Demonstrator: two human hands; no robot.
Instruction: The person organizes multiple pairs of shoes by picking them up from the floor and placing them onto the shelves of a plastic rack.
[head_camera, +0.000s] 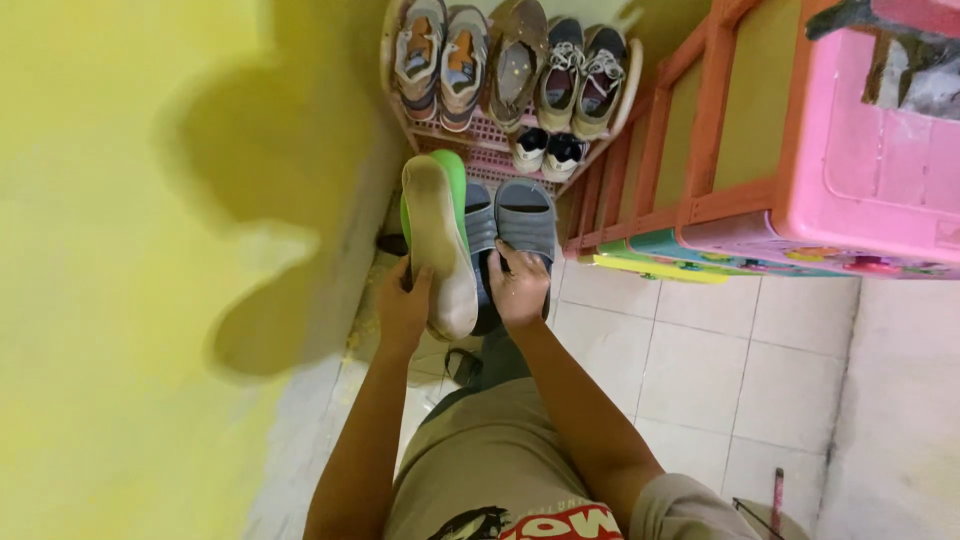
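Head view: left hand (403, 305) w/ closed grip on heel end of green slipper (437, 240), sole turned up, worn and dirty, toe pointing at pink shoe rack (480, 135). Right hand (518, 288) rests on pair of grey slides (510, 215) just beside it; fingers bent over rear edge, can't tell if clamped. Slides sit at rack's foot. Rack holds sneakers (580, 75), tan shoes (440, 55). Yellow wall left, orange shelf (700, 130) and pink crate (870, 160) right, white tile floor (690, 370).
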